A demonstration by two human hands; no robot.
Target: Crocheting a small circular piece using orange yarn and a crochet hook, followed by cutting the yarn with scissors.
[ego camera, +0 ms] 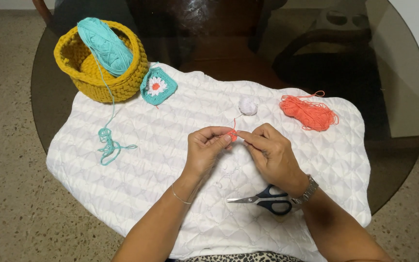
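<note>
My left hand (205, 148) and my right hand (269, 151) meet over the middle of a white quilted cloth (136, 174). Between their fingertips they pinch a tiny orange crochet piece (232, 135). A thin orange strand runs up from it toward a small white yarn ball (248, 106). A loose bundle of orange yarn (309, 113) lies to the right on the cloth. Whether a hook is in my right hand I cannot make out.
A yellow crocheted basket (122, 80) holding a teal yarn skein (105, 46) stands at the back left. A teal square with a white daisy (157, 86) leans beside it. Teal yarn scraps (108, 144) lie left. Black-handled scissors (267, 199) rest under my right wrist. The round glass table (403, 97) carries all this.
</note>
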